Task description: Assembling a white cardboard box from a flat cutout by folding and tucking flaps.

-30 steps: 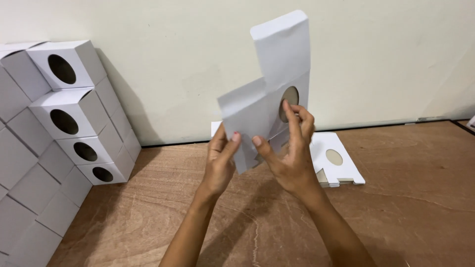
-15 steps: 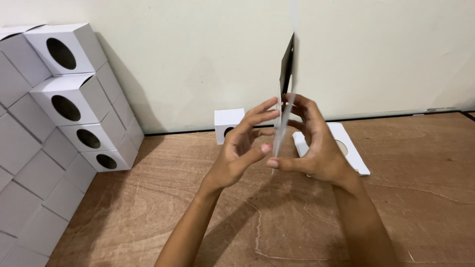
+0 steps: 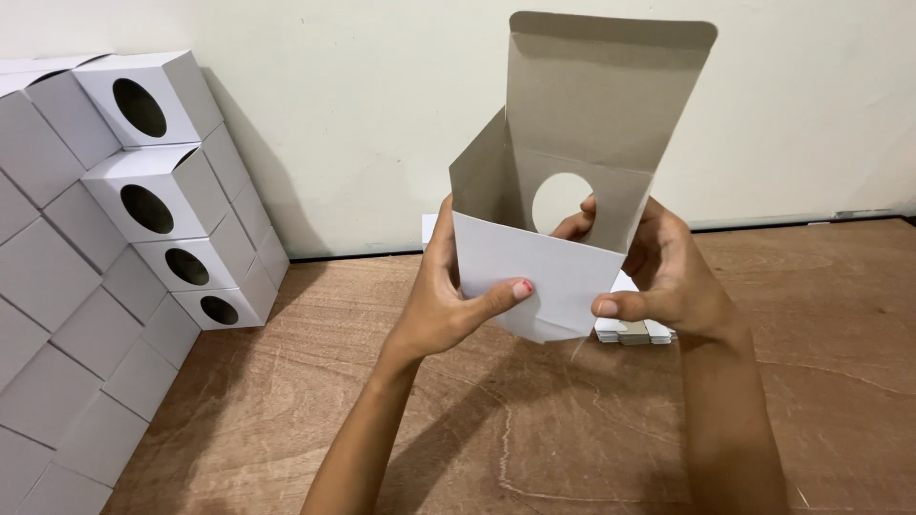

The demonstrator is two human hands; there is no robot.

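I hold a white cardboard box up over the wooden table, opened into a square tube. Its grey inside faces me, its top flap stands upright, and a round hole is cut in the far wall. My left hand grips the box's left side with the thumb across the white front panel. On the right side, my right hand clasps it, thumb on the front panel and fingers behind, one fingertip showing through the hole.
Several finished white boxes with round holes are stacked in a slanted pile at the left against the cream wall. A pile of flat box blanks lies on the table behind the held box.
The box was a flat blank held up, then turned edge-on; now it is spread open into a tube with its inside facing me.
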